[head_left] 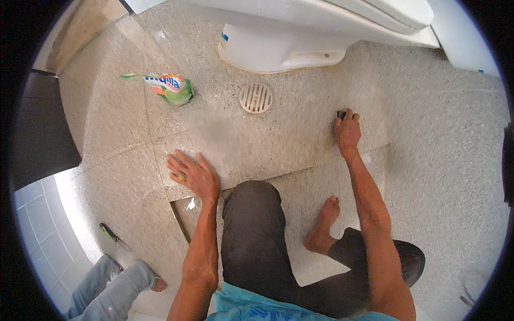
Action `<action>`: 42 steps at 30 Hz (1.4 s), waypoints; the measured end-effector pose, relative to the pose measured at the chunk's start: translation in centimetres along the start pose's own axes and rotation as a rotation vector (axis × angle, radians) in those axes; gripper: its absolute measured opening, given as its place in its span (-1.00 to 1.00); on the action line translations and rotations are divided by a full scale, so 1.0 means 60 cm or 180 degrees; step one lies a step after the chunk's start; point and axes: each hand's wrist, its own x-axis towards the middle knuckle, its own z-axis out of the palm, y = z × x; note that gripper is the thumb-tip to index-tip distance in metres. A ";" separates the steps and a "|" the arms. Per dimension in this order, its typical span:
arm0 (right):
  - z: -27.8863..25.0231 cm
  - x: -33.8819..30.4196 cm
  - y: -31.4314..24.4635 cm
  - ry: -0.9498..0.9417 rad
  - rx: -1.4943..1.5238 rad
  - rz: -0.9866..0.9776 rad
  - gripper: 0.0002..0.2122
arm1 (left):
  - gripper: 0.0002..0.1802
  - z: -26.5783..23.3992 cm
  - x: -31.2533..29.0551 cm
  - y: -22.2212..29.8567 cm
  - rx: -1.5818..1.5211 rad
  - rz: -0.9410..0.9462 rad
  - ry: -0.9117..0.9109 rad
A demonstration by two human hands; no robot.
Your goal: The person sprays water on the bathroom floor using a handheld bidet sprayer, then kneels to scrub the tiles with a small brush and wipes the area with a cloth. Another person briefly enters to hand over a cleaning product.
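Note:
My left hand lies palm down on the speckled grey floor, fingers spread and nothing in them. A yellowish ring is on one finger. Farther right, my right hand is closed over a small black object held down at the floor. Most of that object is hidden under the fingers, so its kind cannot be made out. A round slotted drain cover is set in the floor between and beyond my hands. Beyond my left hand lies a crumpled white and green plastic pouch.
A white toilet base stands at the far side. At left are a dark panel and blue tiles. Another person's jeans-clad legs are at lower left, near a green and black handled tool. A recessed floor edge runs beside my left forearm.

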 end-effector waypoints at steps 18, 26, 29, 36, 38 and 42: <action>0.029 -0.139 -0.141 -0.0132 0.0365 -0.2296 -0.62 | -0.26 0.007 0.004 -0.001 0.0166 0.0079 0.0072; 0.039 -0.117 -0.055 0.0059 0.0206 -0.1082 -0.65 | -0.26 0.022 -0.002 -0.009 0.0124 0.0151 0.0246; 0.061 -0.212 -0.133 0.0006 0.0070 -0.2067 -0.67 | -0.26 0.020 0.002 -0.008 0.0216 0.0123 0.0154; -0.010 -0.096 0.035 -0.0386 0.0376 -0.0298 -0.70 | -0.25 0.030 -0.003 -0.020 0.0253 0.0200 0.0159; -0.008 -0.099 0.043 0.0110 0.0414 0.0336 -0.71 | -0.24 0.038 -0.004 -0.023 0.0284 0.0335 0.0393; 0.057 -0.176 -0.050 -0.0363 0.0690 -0.1678 -0.74 | -0.22 0.042 0.000 -0.026 0.0229 0.0145 0.0135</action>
